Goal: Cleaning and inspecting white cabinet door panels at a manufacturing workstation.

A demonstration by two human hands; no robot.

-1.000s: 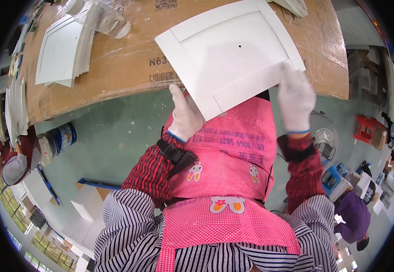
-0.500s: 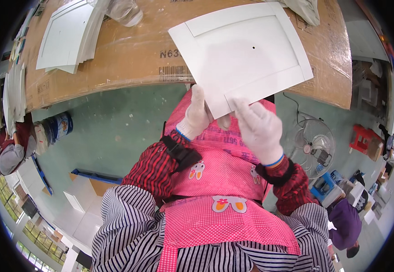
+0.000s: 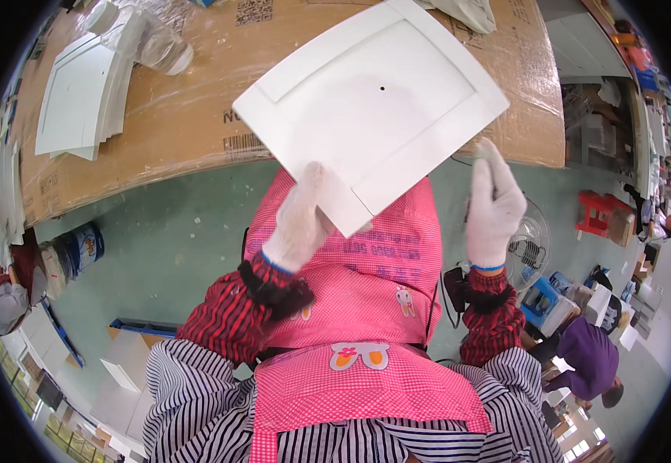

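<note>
left hand (image 3: 298, 224) in a white knit glove grips the near corner of a white square panel (image 3: 374, 108) — thumb on top, fingers curled under the edge. the panel is held tilted over the table edge, above the pink checked apron (image 3: 366, 262); it is smooth, matte, with a raised border frame, a recessed flat centre and one small dark hole near the middle. right hand (image 3: 494, 204), also gloved, is off the panel, just beside its right corner; fingers are loosely curled, thumb up, and i cannot tell whether it pinches something small.

the table (image 3: 196, 116) is covered in brown corrugated cardboard under glossy clear film, with a black barcode label printed near its front edge, just left of the panel, and a square code patch at the far edge. a stack of similar white panels (image 3: 81, 100) lies at far left, a crumpled clear plastic bag (image 3: 154, 42) beside it. floor is green. a blue-and-white printed can (image 3: 81, 251) stands on the floor at left — a red stool (image 3: 602, 216) and a small fan (image 3: 527, 255) at right. sleeves are red plaid with black cuffs.
</note>
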